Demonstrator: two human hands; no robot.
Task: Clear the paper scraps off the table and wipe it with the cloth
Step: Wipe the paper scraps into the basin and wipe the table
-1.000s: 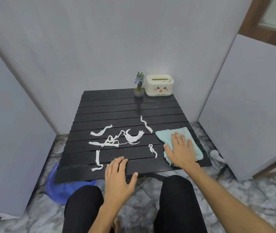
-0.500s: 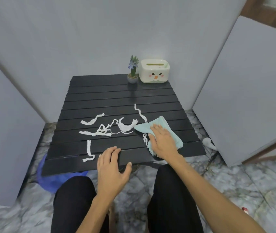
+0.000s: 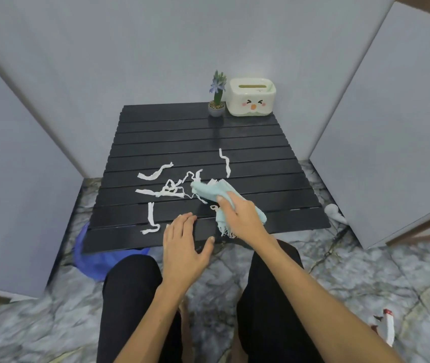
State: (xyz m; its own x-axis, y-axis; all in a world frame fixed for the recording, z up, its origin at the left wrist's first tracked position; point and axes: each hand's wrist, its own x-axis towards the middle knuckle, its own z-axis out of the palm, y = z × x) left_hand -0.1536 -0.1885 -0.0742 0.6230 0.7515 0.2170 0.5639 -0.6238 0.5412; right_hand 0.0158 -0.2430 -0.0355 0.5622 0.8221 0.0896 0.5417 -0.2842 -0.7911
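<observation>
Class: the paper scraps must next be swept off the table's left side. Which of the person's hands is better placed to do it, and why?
Probably the right hand: it presses the cloth against the scraps. The left hand is open at the table's near edge, holding nothing.

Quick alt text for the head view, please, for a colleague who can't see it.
The right hand presses a pale blue cloth against white paper scraps on a black slatted table. The left hand rests open at the near edge.
</observation>
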